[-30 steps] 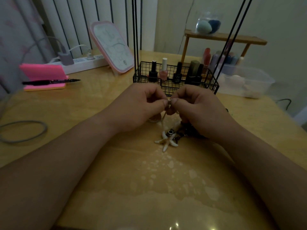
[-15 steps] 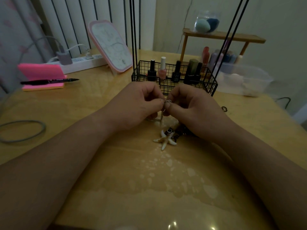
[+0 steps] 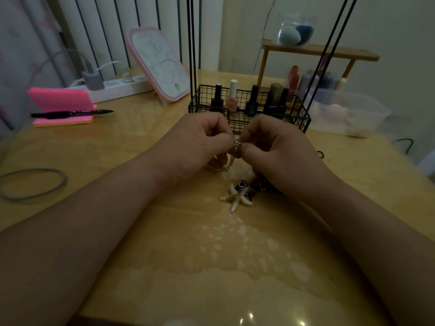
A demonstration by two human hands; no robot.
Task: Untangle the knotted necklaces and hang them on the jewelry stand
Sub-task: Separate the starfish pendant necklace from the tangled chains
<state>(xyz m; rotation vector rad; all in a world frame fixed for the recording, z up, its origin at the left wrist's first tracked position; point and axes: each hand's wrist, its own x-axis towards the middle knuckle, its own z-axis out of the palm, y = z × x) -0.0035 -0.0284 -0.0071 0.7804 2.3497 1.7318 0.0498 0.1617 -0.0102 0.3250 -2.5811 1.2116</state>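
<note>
The knotted necklaces (image 3: 236, 147) are held just above the counter (image 3: 164, 243) at the centre of the view: a small tangle of silver chain is pinched between both hands, and loose chain hangs from it toward 6 o'clock. The left hand (image 3: 200, 147) is at 9 o'clock of the tangle, fingers curled, thumb and forefinger clamped on the chain. The right hand (image 3: 277, 154) is at 3 o'clock, curled likewise and pinching the same tangle; the fingertips of the two hands almost meet. At 6 o'clock a pale starfish pendant (image 3: 237, 197) lies flat on the counter, joined to dark beads that run under the right hand. At 12 o'clock, just behind the hands, stands the jewelry stand (image 3: 297, 114), a black wire basket with thin upright rods that leave the top of the view; nail polish bottles (image 3: 232, 97) stand upright in the basket. At 11 o'clock a pink-framed panel (image 3: 160, 64) leans tilted, with a white power strip (image 3: 117, 87) beyond it. At 10 o'clock a black pen (image 3: 73, 113) lies on a pink notepad (image 3: 61, 102). At 9 o'clock, well apart, lies a gray cable loop (image 3: 35, 182). At 2 o'clock sits a clear plastic box (image 3: 348, 114) in front of a wooden shelf (image 3: 317, 51).
</note>
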